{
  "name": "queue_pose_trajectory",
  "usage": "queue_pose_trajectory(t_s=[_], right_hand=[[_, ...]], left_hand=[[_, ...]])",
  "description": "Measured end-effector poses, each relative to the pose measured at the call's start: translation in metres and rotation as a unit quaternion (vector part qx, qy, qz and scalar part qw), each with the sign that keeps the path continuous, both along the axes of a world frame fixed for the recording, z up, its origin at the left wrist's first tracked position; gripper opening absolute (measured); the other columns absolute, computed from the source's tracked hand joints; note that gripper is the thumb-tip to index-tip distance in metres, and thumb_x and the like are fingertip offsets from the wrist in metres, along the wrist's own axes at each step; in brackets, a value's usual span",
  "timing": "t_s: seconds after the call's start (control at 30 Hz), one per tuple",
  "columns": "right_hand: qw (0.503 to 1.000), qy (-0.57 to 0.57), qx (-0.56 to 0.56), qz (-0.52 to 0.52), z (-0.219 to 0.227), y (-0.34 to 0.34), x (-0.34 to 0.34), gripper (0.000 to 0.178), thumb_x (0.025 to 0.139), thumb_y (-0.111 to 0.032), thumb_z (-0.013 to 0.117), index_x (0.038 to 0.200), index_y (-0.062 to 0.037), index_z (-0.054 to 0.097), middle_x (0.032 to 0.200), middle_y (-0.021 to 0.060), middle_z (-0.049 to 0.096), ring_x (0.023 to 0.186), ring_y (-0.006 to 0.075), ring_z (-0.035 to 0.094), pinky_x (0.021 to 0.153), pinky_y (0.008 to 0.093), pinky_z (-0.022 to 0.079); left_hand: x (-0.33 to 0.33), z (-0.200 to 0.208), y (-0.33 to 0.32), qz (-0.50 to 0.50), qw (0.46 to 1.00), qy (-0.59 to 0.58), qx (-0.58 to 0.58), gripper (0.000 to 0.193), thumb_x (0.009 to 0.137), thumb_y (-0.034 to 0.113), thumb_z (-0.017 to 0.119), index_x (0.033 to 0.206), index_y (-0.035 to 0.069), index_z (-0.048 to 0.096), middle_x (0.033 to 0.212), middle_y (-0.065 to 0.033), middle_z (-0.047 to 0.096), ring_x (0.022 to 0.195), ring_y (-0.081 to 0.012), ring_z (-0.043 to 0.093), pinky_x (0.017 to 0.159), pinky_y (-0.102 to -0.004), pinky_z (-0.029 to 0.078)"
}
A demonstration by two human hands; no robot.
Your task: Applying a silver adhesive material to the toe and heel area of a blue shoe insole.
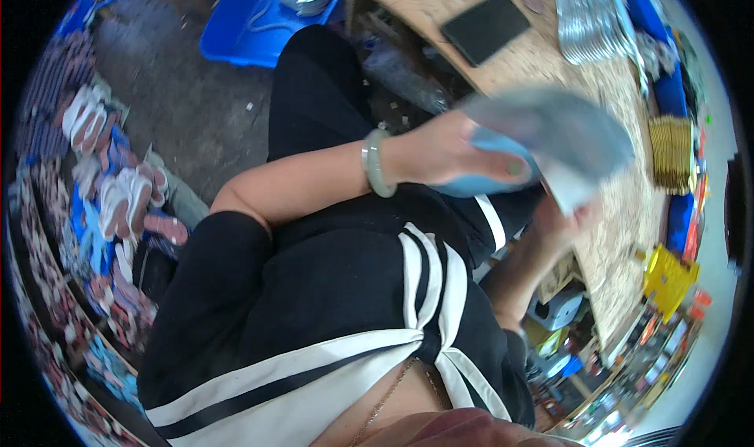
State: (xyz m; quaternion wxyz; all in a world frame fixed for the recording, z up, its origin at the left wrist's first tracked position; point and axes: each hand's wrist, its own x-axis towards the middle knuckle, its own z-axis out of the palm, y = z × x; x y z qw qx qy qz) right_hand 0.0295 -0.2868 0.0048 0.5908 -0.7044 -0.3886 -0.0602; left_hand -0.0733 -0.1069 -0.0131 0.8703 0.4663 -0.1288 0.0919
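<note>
My left hand (452, 149), with a pale green bangle on the wrist, is closed around a grey and blue shoe (577, 125). The shoe is smeared by motion and is held above the near edge of the wooden table. My right hand (561, 215) is blurred just below the shoe. Its fingers are pinched on a white flap or sheet (567, 184) that meets the shoe; whether this is part of the shoe I cannot tell.
A dark phone-like slab (485, 29) lies on the wooden tabletop (616, 266). Beyond it are silver ribbed metal pieces (585, 23), a gold stack (671, 155) and a yellow container (669, 282). A blue tub (236, 35) stands on the floor; shoes (126, 200) are piled at left.
</note>
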Motion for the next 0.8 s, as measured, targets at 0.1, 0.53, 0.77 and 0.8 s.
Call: queue_pose_trajectory(t_s=[0.1,0.53,0.77,0.8], right_hand=[[0.991,0.127,-0.022,0.038,0.002,0.064,0.004,0.012,0.073,-0.007,0.06,0.079,0.0021,0.064,0.086,0.0089,0.062,0.077,0.0175,0.058,0.069,0.0261,0.044],[0.962,0.273,0.005,0.025,-0.02,0.097,0.009,0.015,0.088,-0.01,0.063,0.096,0.0005,0.07,0.091,0.0043,0.068,0.08,0.0077,0.06,0.071,0.0213,0.048],[0.901,0.426,0.026,0.082,-0.022,0.103,0.003,0.016,0.086,-0.012,0.065,0.094,0.0001,0.071,0.084,0.0038,0.069,0.077,0.0072,0.06,0.07,0.0206,0.047],[0.899,0.429,0.028,0.082,-0.023,0.103,0.002,0.016,0.086,-0.012,0.065,0.094,0.0001,0.071,0.084,0.0038,0.069,0.077,0.0072,0.06,0.07,0.0206,0.047]], left_hand=[[0.008,-0.037,0.006,0.018,0.993,0.064,-0.097,0.028,0.09,0.015,0.06,0.115,0.003,0.055,0.106,-0.0042,0.06,0.1,-0.0112,0.056,0.085,-0.028,0.047],[0.038,-0.016,0.048,0.055,0.987,0.015,-0.151,0.068,0.096,0.047,0.031,0.138,-0.007,0.029,0.143,-0.0197,0.034,0.132,-0.0298,0.035,0.109,-0.0408,0.028],[0.032,-0.016,0.061,0.095,0.975,0.054,-0.195,0.065,0.096,0.047,0.034,0.135,-0.005,0.034,0.135,-0.02,0.043,0.125,-0.0326,0.044,0.104,-0.0448,0.036],[0.032,-0.015,0.063,0.095,0.977,0.051,-0.184,0.063,0.096,0.046,0.035,0.133,-0.005,0.036,0.131,-0.0195,0.046,0.123,-0.0332,0.046,0.101,-0.0455,0.039]])
